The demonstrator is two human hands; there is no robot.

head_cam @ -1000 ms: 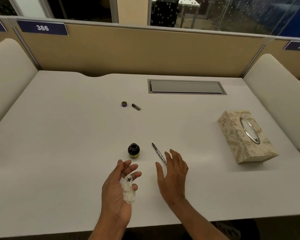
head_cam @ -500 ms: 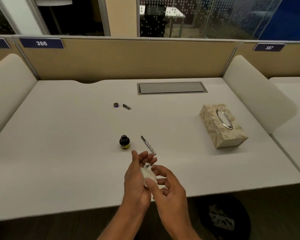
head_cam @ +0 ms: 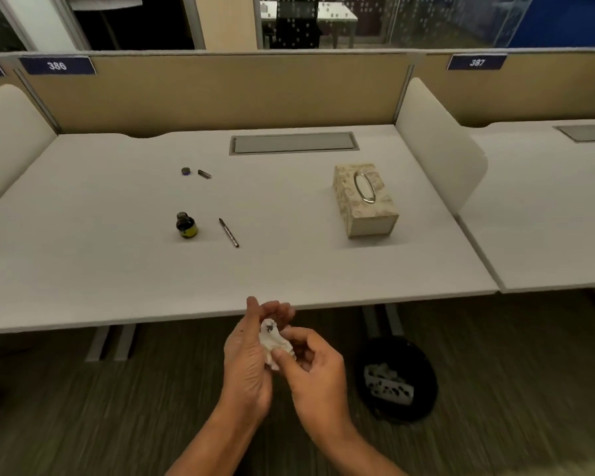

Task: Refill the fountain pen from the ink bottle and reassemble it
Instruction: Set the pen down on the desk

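A crumpled, ink-stained white tissue (head_cam: 274, 340) sits between my two hands, in front of the desk's near edge and above the floor. My left hand (head_cam: 246, 359) cradles it and my right hand (head_cam: 315, 367) pinches its lower side. On the white desk (head_cam: 83, 269) stand the open ink bottle (head_cam: 186, 226) and, just right of it, the fountain pen (head_cam: 228, 232) lying flat. Farther back lie the bottle cap (head_cam: 186, 171) and a small dark pen part (head_cam: 204, 174).
A patterned tissue box (head_cam: 364, 201) stands on the desk's right half. A black waste bin (head_cam: 397, 379) with paper in it sits on the floor under the desk's right side, just right of my right hand. Beige dividers bound the desk.
My hands have drawn back from the desk to below its front edge. The right hand left the pen's side and took hold of the tissue. The view has shifted right and back.
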